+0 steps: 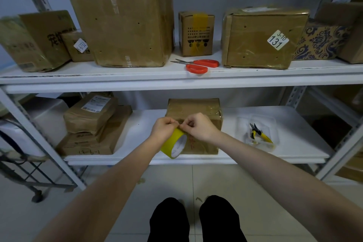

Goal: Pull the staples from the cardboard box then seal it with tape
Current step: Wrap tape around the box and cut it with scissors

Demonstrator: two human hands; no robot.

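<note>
From my feed, the cardboard box (193, 107) sits on the lower shelf (294, 124), roughly in the middle and pushed a little back from the front edge. Its top and sides shine with clear film, and red handwriting shows on its front face.

Both hands meet just in front of the box, at its upper front edge. The roll of yellow tape (172, 143) hangs below them, its open core facing right and toward me. The left hand (164, 128) is clenched on the top of the roll, thumb and fingers curled over its rim. The right hand (200, 126) has its fingers curled in as well and pinches the tape at the same spot, fingertip to fingertip with the left. I cannot tell whether a free end is lifted yet.

To the right of the box, well apart from it, yellow-and-black pliers (260, 136) lie in a clear plastic tray (242, 122). To the left, a stack of flat brown parcels (92, 124) rests on the same shelf.

On the upper shelf (137, 76), orange-handled scissors (202, 64) lie slightly open near the front edge, between a large carton (121, 23) and a carton with a label reading 131 (263, 37). A small box with a yellow strip (196, 33) stands behind the scissors.
</note>
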